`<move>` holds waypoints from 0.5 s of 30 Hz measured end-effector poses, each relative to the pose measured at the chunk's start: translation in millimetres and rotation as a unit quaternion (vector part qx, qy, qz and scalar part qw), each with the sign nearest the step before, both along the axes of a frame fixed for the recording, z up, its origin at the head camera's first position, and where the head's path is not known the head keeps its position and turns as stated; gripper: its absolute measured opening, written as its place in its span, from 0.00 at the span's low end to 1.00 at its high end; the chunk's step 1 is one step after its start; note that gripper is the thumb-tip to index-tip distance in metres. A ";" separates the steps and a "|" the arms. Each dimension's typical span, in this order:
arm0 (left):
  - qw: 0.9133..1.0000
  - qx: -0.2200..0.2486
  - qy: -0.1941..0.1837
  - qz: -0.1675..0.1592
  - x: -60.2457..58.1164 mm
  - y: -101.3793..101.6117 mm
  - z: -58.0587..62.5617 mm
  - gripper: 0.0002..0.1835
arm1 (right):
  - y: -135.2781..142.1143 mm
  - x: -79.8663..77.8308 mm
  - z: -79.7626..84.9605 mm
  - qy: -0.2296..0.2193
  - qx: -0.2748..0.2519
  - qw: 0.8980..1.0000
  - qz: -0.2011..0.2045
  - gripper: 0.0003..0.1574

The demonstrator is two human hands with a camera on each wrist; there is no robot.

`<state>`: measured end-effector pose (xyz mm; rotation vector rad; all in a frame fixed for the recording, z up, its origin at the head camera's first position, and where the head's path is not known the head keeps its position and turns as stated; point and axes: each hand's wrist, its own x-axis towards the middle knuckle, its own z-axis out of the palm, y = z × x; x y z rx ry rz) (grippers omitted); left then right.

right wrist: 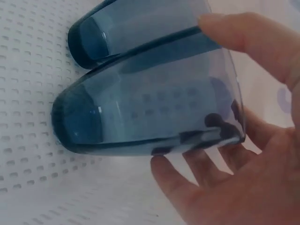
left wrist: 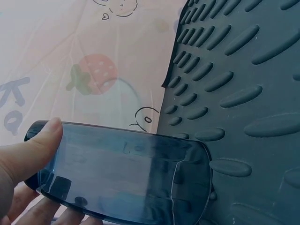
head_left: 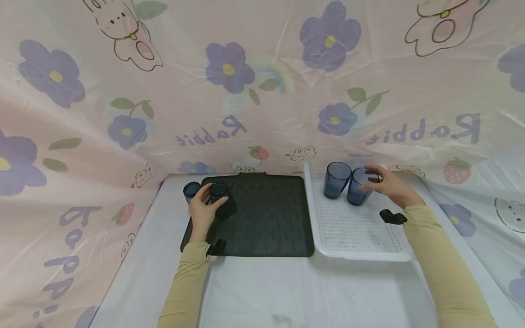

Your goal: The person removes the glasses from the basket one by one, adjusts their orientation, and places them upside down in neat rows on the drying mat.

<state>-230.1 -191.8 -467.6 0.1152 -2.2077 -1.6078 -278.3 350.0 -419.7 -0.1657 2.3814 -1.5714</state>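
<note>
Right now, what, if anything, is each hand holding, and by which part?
The left hand grips an upside-down glass near its base; the right hand grips another glass near its rim.

From where I stand, the blue tumblers (head_left: 337,182) look smooth, glossy and see-through, glass or clear plastic. The dark mat (head_left: 266,218) seems rubbery, matt, rough with raised ovals. The white basket (head_left: 340,234) is perforated plastic; the printed sheet (head_left: 176,95), creased, shiny plastic; the sleeves (head_left: 186,282), matt cloth.
</note>
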 end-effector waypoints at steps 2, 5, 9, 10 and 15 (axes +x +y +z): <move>1.000 0.002 -0.003 0.000 0.3 -0.1 0.0 0.36 | -1.8 3.2 1.5 -0.002 0.008 1.000 0.003 0.61; 1.000 0.003 -0.006 0.001 0.7 -0.2 0.1 0.36 | -5.3 8.4 3.2 -0.003 0.023 1.000 0.007 0.62; 1.000 0.004 -0.007 0.003 1.0 -0.2 0.4 0.36 | -9.9 14.7 3.8 -0.001 0.046 0.999 0.005 0.63; 1.000 0.004 -0.007 0.002 1.2 0.0 0.5 0.36 | -11.1 16.1 4.0 0.000 0.050 0.999 0.005 0.63; 1.000 0.004 -0.003 0.002 0.6 0.5 0.4 0.36 | -16.7 20.9 4.5 0.003 0.056 0.998 0.007 0.62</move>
